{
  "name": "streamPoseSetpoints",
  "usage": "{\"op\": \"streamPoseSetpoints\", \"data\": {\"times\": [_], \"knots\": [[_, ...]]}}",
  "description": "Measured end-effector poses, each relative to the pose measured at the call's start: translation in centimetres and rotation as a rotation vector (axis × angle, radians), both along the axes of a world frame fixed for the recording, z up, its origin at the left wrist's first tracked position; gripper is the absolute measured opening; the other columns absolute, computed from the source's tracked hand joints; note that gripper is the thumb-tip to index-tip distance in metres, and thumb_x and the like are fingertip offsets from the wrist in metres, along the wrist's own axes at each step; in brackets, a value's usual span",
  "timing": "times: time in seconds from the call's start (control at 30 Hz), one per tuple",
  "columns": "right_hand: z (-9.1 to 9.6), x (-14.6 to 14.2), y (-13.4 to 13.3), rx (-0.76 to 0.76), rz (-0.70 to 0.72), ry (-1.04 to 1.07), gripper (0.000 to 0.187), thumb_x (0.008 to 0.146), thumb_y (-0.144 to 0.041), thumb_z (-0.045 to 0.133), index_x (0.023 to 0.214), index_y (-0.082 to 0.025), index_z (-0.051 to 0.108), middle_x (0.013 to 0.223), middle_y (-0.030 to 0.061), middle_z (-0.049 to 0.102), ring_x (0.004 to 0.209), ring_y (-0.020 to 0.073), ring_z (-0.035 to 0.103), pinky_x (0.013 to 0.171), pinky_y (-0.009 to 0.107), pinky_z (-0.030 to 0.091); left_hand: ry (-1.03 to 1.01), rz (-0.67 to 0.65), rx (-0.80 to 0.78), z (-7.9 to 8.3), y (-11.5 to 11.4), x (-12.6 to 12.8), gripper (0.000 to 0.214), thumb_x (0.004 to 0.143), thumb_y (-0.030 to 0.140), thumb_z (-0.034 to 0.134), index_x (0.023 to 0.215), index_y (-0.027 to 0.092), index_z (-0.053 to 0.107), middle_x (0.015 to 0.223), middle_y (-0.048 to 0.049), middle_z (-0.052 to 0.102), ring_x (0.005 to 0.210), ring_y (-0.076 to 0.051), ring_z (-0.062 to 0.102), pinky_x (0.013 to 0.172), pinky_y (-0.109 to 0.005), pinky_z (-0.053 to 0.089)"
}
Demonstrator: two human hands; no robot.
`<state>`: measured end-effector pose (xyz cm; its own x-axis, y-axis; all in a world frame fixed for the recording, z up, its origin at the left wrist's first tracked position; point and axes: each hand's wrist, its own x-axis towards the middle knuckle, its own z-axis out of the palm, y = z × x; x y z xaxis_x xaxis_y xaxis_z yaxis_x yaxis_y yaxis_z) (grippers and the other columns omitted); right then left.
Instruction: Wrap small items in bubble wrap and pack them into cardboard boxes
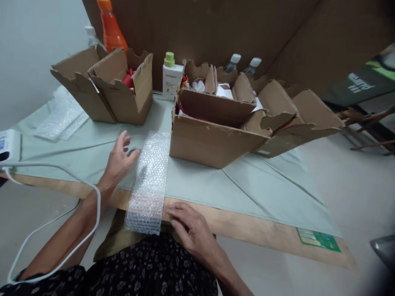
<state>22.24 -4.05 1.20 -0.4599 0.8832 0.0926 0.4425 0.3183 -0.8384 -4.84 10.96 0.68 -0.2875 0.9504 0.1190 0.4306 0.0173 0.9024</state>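
Note:
A long strip of bubble wrap [149, 181] lies across the table's front edge, its near end hanging over toward my lap. My left hand [119, 160] hovers just left of the strip's far half, fingers spread and open, holding nothing. My right hand [188, 228] rests at the table's wooden edge beside the strip's near end, fingers stretched flat and pointing at the wrap. Behind the strip stands a large open cardboard box [210, 139] with things inside.
Another open cardboard box [123, 98] sits far left, with an orange bottle [111, 28] behind it. A white bottle with a green cap [170, 76] stands at the back. More bubble wrap sheets [61, 119] lie far left. A white cable [61, 172] crosses my left arm.

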Motion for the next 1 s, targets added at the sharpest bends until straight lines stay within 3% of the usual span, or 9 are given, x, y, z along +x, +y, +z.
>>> {"op": "streamPoseSetpoints", "data": {"times": [0.17, 0.27, 0.4, 0.5, 0.57, 0.67, 0.83, 0.9, 1.0], "knots": [[-1.3, 0.2, -0.3, 0.325, 0.22, -0.397, 0.056, 0.091, -0.007, 0.058, 0.145, -0.021, 0.055, 0.153, 0.0177, 0.052, 0.14, 0.0347, 0.047, 0.108, 0.056, 0.049, 0.194, -0.171, 0.006, -0.7, -8.8, -3.0, 0.042, 0.089, 0.037, 0.065, 0.129, 0.021, 0.068, 0.135, -0.0119, 0.068, 0.125, -0.03, 0.064, 0.111, -0.052, 0.049], [-2.3, -1.4, 0.2, 0.425, 0.314, -0.458, 0.058, 0.091, -0.006, 0.059, 0.147, -0.019, 0.053, 0.16, 0.0203, 0.044, 0.147, 0.0375, 0.039, 0.107, 0.056, 0.049, 0.202, -0.295, 0.079, -0.8, -11.8, -3.6, 0.032, 0.093, 0.026, 0.061, 0.123, 0.022, 0.07, 0.131, -0.0099, 0.07, 0.129, -0.027, 0.062, 0.114, -0.049, 0.046], [-2.5, -3.8, 1.2, 0.485, 0.175, -0.167, 0.037, 0.093, -0.006, 0.053, 0.124, -0.019, 0.068, 0.134, 0.0156, 0.069, 0.125, 0.0297, 0.062, 0.096, 0.048, 0.055, 0.178, -0.486, 0.085, -0.2, -12.9, -5.0, 0.042, 0.091, 0.016, 0.057, 0.129, 0.028, 0.068, 0.141, -0.0072, 0.066, 0.142, -0.027, 0.052, 0.12, -0.048, 0.04], [-1.5, -5.0, 2.1, 0.239, -0.079, 0.152, 0.026, 0.097, -0.011, 0.053, 0.111, -0.023, 0.072, 0.105, 0.006, 0.078, 0.096, 0.0194, 0.071, 0.083, 0.034, 0.058, 0.005, -0.665, -0.059, 0.5, -13.4, -5.7, 0.068, 0.089, 0.02, 0.059, 0.154, 0.036, 0.044, 0.156, -0.0061, 0.053, 0.148, -0.027, 0.046, 0.121, -0.046, 0.039], [-1.0, -5.6, 2.9, 0.05, -0.202, 0.258, 0.016, 0.098, -0.019, 0.058, 0.103, -0.023, 0.073, 0.094, 0.0022, 0.077, 0.082, 0.0161, 0.071, 0.073, 0.028, 0.057, -0.062, -0.638, -0.12, 0.7, -13.5, -5.0, 0.081, 0.088, 0.026, 0.065, 0.16, 0.037, 0.031, 0.155, -0.0074, 0.055, 0.143, -0.028, 0.052, 0.116, -0.044, 0.045], [-1.2, -6.0, 4.1, -0.035, -0.294, 0.235, 0.015, 0.096, -0.024, 0.062, 0.106, -0.021, 0.072, 0.085, 0.0006, 0.074, 0.072, 0.015, 0.068, 0.066, 0.026, 0.055, 0.027, -0.39, -0.161, 0.1, -12.9, -2.3, 0.066, 0.09, 0.036, 0.064, 0.153, 0.028, 0.045, 0.12, -0.008, 0.072, 0.11, -0.024, 0.07, 0.095, -0.038, 0.057], [-2.0, -4.6, 4.4, 0.37, -0.396, -0.015, 0.042, 0.095, -0.025, 0.065, 0.136, -0.022, 0.058, 0.104, 0.0078, 0.074, 0.09, 0.0221, 0.069, 0.078, 0.037, 0.057, 0.269, -0.214, -0.119, -1.3, -10.5, 0.7, 0.057, 0.088, 0.033, 0.056, 0.142, 0.016, 0.055, 0.082, -0.0018, 0.068, 0.076, -0.02, 0.064, 0.078, -0.036, 0.053], [-1.6, -3.8, 4.1, 0.509, -0.291, -0.109, 0.039, 0.095, -0.022, 0.063, 0.134, -0.023, 0.059, 0.112, 0.0101, 0.073, 0.101, 0.0253, 0.068, 0.086, 0.043, 0.055, 0.342, -0.226, -0.11, -1.7, -9.9, 0.7, 0.061, 0.086, 0.031, 0.056, 0.146, 0.016, 0.052, 0.081, -0.0017, 0.068, 0.074, -0.02, 0.063, 0.076, -0.036, 0.052], [-1.0, -3.5, 3.9, 0.513, -0.01, -0.274, 0.04, 0.094, -0.022, 0.062, 0.133, -0.022, 0.059, 0.137, 0.0147, 0.065, 0.127, 0.0307, 0.058, 0.099, 0.05, 0.05, 0.423, -0.226, -0.079, -2.2, -9.7, 0.4, 0.062, 0.086, 0.03, 0.057, 0.147, 0.018, 0.051, 0.082, -0.0025, 0.069, 0.073, -0.021, 0.063, 0.075, -0.037, 0.052]]}}
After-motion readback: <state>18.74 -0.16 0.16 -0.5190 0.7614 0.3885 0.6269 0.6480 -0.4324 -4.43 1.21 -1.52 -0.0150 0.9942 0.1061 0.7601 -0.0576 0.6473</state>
